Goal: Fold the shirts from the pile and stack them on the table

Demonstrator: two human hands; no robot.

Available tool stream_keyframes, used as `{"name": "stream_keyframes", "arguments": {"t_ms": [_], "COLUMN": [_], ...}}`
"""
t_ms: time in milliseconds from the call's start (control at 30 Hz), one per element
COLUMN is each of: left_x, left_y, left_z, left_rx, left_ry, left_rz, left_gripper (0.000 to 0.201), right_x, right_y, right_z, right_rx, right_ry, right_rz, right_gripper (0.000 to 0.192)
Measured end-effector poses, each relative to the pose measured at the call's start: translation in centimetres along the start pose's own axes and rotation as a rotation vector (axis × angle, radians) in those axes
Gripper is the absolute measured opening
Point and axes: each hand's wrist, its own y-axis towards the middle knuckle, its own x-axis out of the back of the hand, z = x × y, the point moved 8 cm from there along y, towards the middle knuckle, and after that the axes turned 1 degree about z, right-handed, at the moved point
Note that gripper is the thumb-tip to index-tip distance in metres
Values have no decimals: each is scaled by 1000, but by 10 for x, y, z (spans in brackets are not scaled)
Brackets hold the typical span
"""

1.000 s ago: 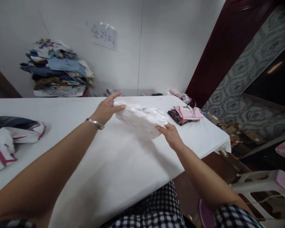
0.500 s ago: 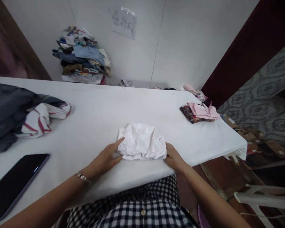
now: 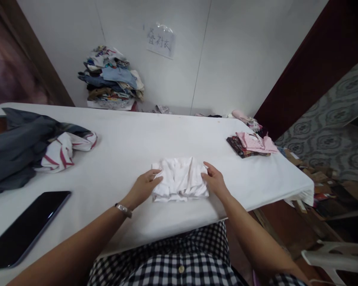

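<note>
A folded white garment (image 3: 180, 180), creased on top, lies on the white-covered table (image 3: 128, 135) near its front edge. My left hand (image 3: 146, 182) grips its left side, thumb on top and fingers at the edge. On the opposite side my right hand (image 3: 215, 178) pinches the right edge between thumb and fingers. Parts of the fingertips are hidden by the cloth. The kind of garment cannot be made out from its folded shape.
At left lie a grey garment (image 3: 20, 147), a white cloth with red stripes (image 3: 62, 153) and a phone (image 3: 26, 228). Folded pink clothing (image 3: 256, 142) sits at right. Behind the table rises a clothes pile (image 3: 113, 81); a white plastic chair (image 3: 337, 254) stands lower right.
Both hands have shifted up along the garment's sides, away from its near corners. The garment looks flatter and more creased on top. The camera view has tilted slightly.
</note>
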Motion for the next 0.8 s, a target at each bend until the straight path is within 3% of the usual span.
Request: {"name": "stream_keyframes", "arguments": {"t_ms": [100,200,367,500,633,800], "left_x": [-11,-8,15,30,13,-24], "left_y": [-8,-10,-9,-5,3,-3], "left_z": [8,21,22,22,21,16], "left_rx": [17,40,5,83,137,258], "left_ry": [69,226,364,451,288,-234], "left_rz": [86,98,-48,-136,-39,170], "left_gripper": [48,50,53,64,64,60], "right_x": [3,7,27,26,10,-6], "right_y": [5,1,-12,-18,-18,-13], "right_z": [-2,-13,-18,-10,0,2], "right_rx": [28,-17,-62,-128,-162,-94], "right_ry": [-18,-135,-318,-446,-577,-529], "right_rz": [-12,41,-37,31,108,106], "right_gripper": [52,49,66,73,81,83]}}
